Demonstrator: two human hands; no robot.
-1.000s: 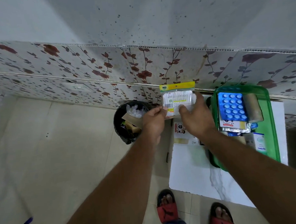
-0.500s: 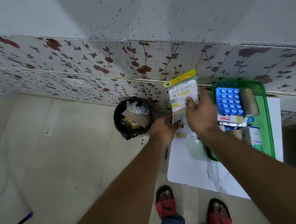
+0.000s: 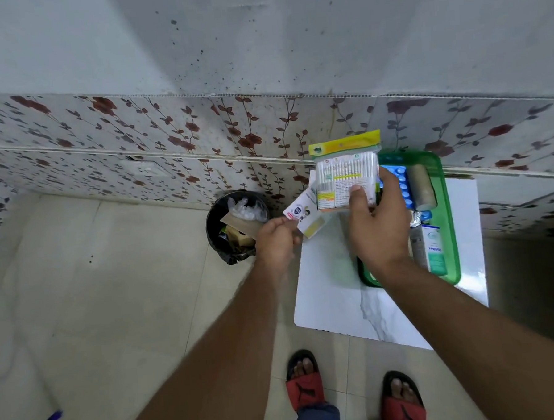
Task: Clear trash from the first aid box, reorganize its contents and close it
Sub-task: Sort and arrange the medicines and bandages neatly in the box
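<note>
Lifted off the white tabletop (image 3: 331, 290) since half a second ago, a small white card packet (image 3: 305, 216) is now being pinched at its near corner by the left hand (image 3: 278, 238), whose fingers are being kept closed on it; earlier that hand was only reaching down toward the packet where it was lying flat. The packet is being held tilted in the air, between the black trash bin (image 3: 215, 227) and the table edge.

The cotton swab pack (image 3: 347, 174), with its yellow header, is still being gripped by the right hand (image 3: 377, 228), thumb pressed on the front face and fingers curled behind. It is being held upright, above the left edge of the green first aid box (image 3: 448, 233), much as before.

The box is being left open on the tabletop, with a blue blister strip (image 3: 396, 184), a brownish bandage roll (image 3: 422, 186) and a white-and-green carton (image 3: 435, 249) being kept inside. Crumpled clear plastic and brown paper are being held in the bin on the floor, just beside the table.
</note>
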